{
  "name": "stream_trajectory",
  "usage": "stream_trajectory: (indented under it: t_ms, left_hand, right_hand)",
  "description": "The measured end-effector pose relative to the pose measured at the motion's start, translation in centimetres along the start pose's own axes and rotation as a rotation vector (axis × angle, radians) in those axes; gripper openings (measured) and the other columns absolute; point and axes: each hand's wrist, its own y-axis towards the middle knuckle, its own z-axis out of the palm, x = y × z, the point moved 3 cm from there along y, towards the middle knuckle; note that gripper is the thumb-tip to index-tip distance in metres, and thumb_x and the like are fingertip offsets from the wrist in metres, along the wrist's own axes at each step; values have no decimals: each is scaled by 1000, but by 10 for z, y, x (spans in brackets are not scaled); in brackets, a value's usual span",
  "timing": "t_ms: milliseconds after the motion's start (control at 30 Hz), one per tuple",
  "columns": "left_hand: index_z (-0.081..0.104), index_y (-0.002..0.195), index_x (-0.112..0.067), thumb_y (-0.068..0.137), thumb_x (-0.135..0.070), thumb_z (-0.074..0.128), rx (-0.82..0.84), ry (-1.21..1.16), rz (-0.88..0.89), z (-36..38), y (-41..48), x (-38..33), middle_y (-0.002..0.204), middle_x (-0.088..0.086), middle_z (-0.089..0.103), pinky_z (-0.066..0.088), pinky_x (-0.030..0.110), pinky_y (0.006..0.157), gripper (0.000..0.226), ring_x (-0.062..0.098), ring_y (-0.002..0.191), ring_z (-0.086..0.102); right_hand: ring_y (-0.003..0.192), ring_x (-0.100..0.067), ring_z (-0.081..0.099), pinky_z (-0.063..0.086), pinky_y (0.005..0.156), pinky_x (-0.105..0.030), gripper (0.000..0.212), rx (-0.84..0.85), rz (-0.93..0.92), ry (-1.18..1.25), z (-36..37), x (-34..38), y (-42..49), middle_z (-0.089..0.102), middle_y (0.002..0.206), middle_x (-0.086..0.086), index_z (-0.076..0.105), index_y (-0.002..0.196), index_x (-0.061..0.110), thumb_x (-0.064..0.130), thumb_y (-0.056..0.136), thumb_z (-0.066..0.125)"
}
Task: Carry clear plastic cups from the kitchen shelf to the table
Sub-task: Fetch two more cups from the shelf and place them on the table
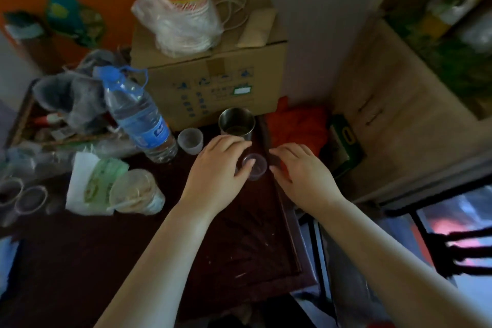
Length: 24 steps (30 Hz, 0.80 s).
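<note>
the left hand (221, 165) curls round a small clear cup (255, 166) that stands upright on the dark table (239, 247), fingers wrapped on the side of the cup away from the right hand, the thumb lying over the near part of its rim. it reads as a light grip rather than a squeeze. the right hand (300, 168) is just beside the cup on the other side, fingers bent and loose, holding nothing; whether a fingertip touches the cup i cannot tell.

just beyond the left fingers stands a steel cup (236, 125), and further out from the left hand a second, frosted plastic cup (190, 140), next to a water bottle (138, 117). behind these sits a cardboard box (213, 80) with a sleeve of paper cups (178, 5) on top. more clear cups (29, 200) sit far out past the left forearm, at the edge of view.

the cup looks thin-walled and very light, so it should lift with almost no effort, but the wall will likely buckle under a hard pinch and the smooth plastic may slip. the safest hold seems to be round the upper wall just under the rim, where it is stiffest, fingers spread, pressure gentle. it appears already set on the table, close to the edge nearest the right hand, so a knock there could tip it off.
</note>
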Motion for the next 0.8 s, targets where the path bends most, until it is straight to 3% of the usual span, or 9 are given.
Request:
stream_trajectory:
  t_ms: [167,367,467,600,800]
  left_hand:
    - [52,127,-19,94,-47,31,-70,-16,230,-54,0,-56,129,-2,54,31,35,107,48,14,128,37]
    - [47,132,-20,92,-50,27,-27,-69,512,-83,-22,-144,136,-2,49,25,33,109,54,13,133,31]
    - [47,132,-18,92,-50,27,9,-99,661,-87,-40,-196,137,0,49,24,35,110,55,16,133,31]
    - [49,130,-19,90,-49,33,68,-154,844,-84,-78,-266,136,-1,50,19,27,108,53,14,132,31]
    - [52,127,-12,88,-45,38,135,-337,1110,-69,-177,-394,129,10,55,28,36,107,53,25,125,42]
  right_hand:
    - [122,-21,42,37,99,-34,50,-199,168,-83,-71,28,-46,51,132,-1,45,132,17,44,90,43]
    - [124,-19,41,34,101,-31,57,-385,370,-165,-140,46,-138,50,134,0,43,134,18,50,87,39]
    - [122,-20,44,37,99,-33,54,-489,472,-203,-169,51,-195,52,131,-1,46,132,18,48,87,43]
    - [118,-25,47,36,97,-33,47,-613,610,-256,-202,56,-280,55,127,-5,50,128,13,38,88,53]
    - [119,-25,45,27,99,-25,47,-813,892,-363,-245,84,-459,56,126,-8,50,127,10,35,88,54]
